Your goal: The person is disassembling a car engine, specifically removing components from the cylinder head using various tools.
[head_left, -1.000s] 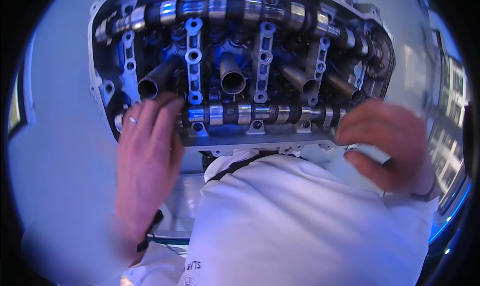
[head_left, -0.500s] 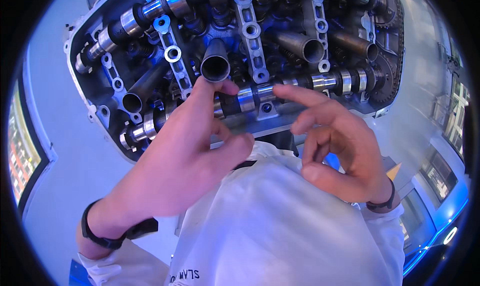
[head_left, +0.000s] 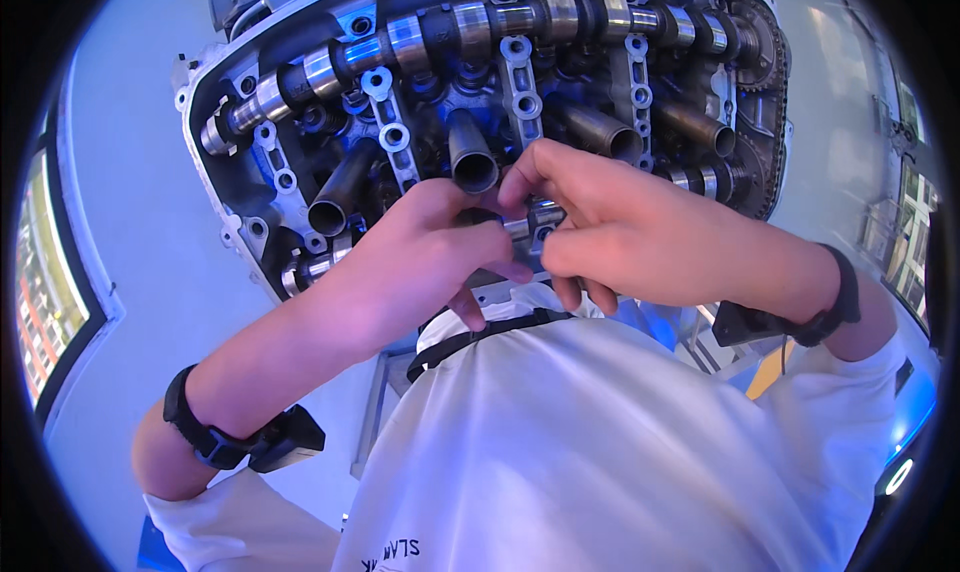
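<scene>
My left hand (head_left: 425,247) is bent over the near camshaft (head_left: 545,215) of an engine's cylinder head, just below a dark metal tube (head_left: 473,168). Its fingers are loosely curled and apart, one pointing down toward my shirt. My right hand (head_left: 640,232) reaches in from the other side, its index finger hooked down beside the same tube and the other fingers bent lower. A gap showing the camshaft lies between them. I see nothing held in either hand, though some fingertips are hidden. Whether they touch the camshaft I cannot tell.
Further metal tubes, a left one (head_left: 328,215) and a right one (head_left: 722,140), stick up nearby. The far camshaft (head_left: 405,42) crosses the back. A chain and gears (head_left: 765,52) line the right end. Slotted bearing bridges (head_left: 520,92) span between.
The right hand has moved left and forward, closing in on the left hand, and its fingers now point down. The view has shifted, so the engine sits lower and slightly to the right.
</scene>
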A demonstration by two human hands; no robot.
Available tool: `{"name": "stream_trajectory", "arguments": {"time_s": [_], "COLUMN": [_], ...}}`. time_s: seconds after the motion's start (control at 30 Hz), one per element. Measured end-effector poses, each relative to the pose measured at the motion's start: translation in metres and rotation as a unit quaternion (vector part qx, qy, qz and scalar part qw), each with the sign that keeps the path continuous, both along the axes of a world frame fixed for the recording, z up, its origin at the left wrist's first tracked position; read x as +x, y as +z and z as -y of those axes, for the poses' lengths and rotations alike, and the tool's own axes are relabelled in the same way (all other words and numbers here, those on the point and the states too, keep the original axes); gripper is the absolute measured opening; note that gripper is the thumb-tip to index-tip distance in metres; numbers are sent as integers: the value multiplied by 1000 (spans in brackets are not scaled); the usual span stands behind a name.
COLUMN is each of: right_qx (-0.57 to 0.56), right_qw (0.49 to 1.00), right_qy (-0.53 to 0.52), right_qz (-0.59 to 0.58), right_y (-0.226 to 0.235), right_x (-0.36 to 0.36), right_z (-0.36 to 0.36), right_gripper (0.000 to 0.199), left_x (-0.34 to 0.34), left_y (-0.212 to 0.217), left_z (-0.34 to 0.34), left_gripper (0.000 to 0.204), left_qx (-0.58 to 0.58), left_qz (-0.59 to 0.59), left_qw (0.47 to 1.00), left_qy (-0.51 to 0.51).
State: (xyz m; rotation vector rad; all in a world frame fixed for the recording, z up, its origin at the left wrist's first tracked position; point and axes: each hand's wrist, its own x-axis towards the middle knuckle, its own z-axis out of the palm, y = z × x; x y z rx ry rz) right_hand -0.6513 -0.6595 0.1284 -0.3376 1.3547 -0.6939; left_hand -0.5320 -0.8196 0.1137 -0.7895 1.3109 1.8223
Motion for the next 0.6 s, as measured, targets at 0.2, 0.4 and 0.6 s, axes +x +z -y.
{"name": "stream_trajectory", "arguments": {"time_s": [0.2, 0.4, 0.6], "right_qx": [67, 120, 163], "right_qw": [997, 992, 980], "right_qy": [17, 8, -111], "right_qz": [-29, -46, 39], "right_y": [-4, 5, 4], "right_x": [18, 18, 9], "right_z": [37, 52, 51], "right_gripper": [26, 29, 15], "left_x": [1, 3, 7], "left_y": [-18, -22, -19], "left_z": [16, 23, 21], "left_gripper": [30, 24, 27], "left_qx": [42, 63, 111], "left_qz": [-12, -28, -59], "left_qw": [998, 998, 992], "left_qy": [-37, -2, -3]}}
